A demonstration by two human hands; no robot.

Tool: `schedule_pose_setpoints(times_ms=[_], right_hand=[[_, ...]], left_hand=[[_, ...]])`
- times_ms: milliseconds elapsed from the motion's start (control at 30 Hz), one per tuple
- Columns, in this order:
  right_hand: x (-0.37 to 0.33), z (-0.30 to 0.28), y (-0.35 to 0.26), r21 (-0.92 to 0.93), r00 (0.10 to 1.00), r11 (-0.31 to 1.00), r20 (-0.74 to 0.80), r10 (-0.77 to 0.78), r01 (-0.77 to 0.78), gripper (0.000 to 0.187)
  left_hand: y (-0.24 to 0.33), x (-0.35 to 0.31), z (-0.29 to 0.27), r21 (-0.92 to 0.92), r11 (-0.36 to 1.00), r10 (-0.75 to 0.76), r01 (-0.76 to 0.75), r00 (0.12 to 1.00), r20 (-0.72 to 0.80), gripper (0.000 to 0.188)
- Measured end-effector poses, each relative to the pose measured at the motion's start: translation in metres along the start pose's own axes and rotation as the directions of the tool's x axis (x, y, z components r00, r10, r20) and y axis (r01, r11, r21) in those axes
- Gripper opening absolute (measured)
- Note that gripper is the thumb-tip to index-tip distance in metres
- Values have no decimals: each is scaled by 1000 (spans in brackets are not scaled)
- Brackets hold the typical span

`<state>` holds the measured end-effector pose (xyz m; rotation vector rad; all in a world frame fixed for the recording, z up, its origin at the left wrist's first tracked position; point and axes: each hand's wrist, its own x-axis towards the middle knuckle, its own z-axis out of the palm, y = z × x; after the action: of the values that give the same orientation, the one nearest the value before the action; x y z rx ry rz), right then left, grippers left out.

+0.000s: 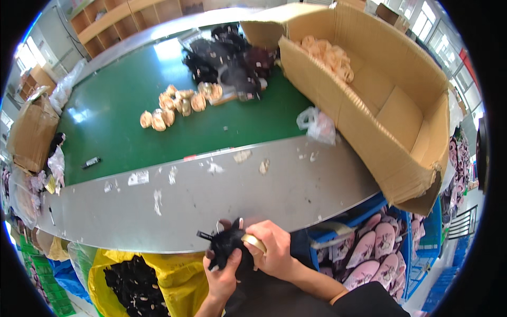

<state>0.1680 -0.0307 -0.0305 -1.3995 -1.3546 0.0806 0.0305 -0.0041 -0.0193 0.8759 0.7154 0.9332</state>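
Close to my body, in front of the metal table edge, my left hand (pixel 224 279) is closed around a small black fluffy item (pixel 228 244). Small ear-like bits and a dark tag stick out at its top. My right hand (pixel 273 248) grips a round, pale gold piece (pixel 253 243) and holds it against the right side of the black item. Whether the two are joined cannot be made out. Farther off, several similar round tan pieces (pixel 168 102) lie on the green tabletop beside a heap of black fluffy items (pixel 227 61).
A large open cardboard box (pixel 369 119) with beige pieces stands at the right. A small plastic bag (pixel 317 126) sits beside it. A marker (pixel 91 162) lies at left. Below the table are a yellow sack (pixel 182 269) of black items and a blue crate (pixel 314 245) of pink slippers (pixel 364 251).
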Motion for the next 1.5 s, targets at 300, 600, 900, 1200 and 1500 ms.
schedule_pose_setpoints(times_ms=[300,600,900,1200,1500], right_hand=[[8,17,-6,-3,996,999,69,-49,49,38],[6,0,-2,-7,975,1000,221,-3,5,49],[17,-19,-6,440,845,733,393,363,-519,33],[26,-9,-2,558,769,529,474,428,-639,26],[21,-13,0,532,678,420,580,452,-735,27]], left_hand=[[-20,-2,-33,237,971,14,4,997,-75,22],[-12,7,-27,68,993,-86,91,993,-84,18],[19,10,-17,30,987,-156,156,988,8,34],[9,4,-12,-396,879,-259,267,963,75,55],[6,8,-28,-137,954,-258,267,963,79,45]])
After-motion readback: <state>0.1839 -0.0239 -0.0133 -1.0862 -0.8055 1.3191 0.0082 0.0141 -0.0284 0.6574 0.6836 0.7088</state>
